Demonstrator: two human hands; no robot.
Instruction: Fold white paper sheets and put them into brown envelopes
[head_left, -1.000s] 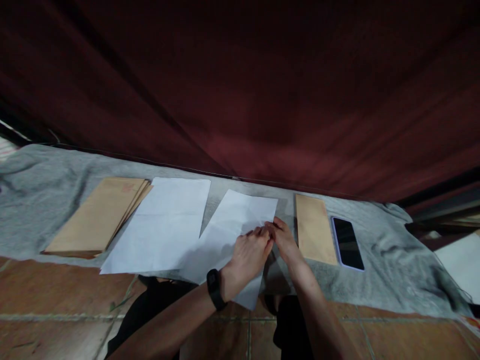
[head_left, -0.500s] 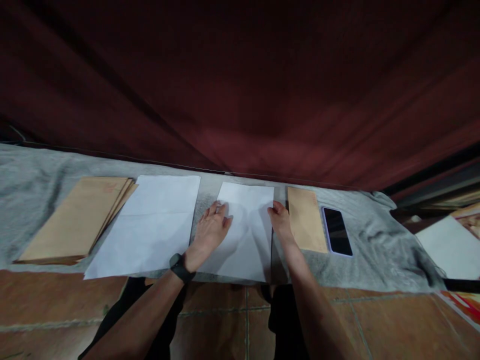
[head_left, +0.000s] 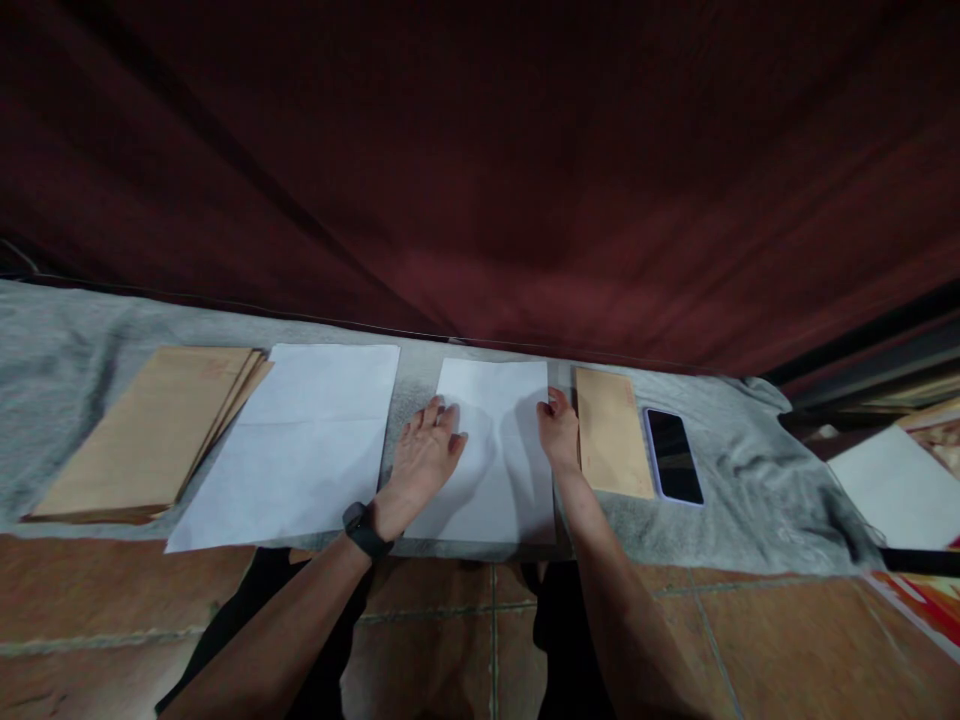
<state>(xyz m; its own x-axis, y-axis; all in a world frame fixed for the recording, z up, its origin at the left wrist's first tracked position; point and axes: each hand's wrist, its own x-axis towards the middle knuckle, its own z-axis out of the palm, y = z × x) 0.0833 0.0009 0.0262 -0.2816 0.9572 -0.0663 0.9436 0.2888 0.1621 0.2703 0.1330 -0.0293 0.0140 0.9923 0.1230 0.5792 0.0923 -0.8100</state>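
Note:
A white sheet of paper (head_left: 487, 480) lies flat on the grey cloth, between my two hands. My left hand (head_left: 429, 445) rests at its left edge with fingers apart, the thumb over the paper; a dark band is on that wrist. At the opposite edge, my right hand (head_left: 559, 428) has curled fingers, with thumb and forefinger pinching the paper's side. Just right of it lies a single brown envelope (head_left: 613, 435). To the left are a larger spread of white paper (head_left: 300, 450) with a crease across it and several stacked brown envelopes (head_left: 150, 430).
A phone (head_left: 674, 456) with a dark screen lies right of the single envelope. The grey cloth (head_left: 765, 480) covers the long, low surface, with a dark red curtain-like backdrop (head_left: 480, 200) behind. Brown floor tiles (head_left: 420, 640) show in front. White board-like material (head_left: 900, 485) is at far right.
The sheet's near edge has shifted slightly away from me and its lower right corner to the right. My right hand has moved slightly at the edge; my left hand stays nearly in place.

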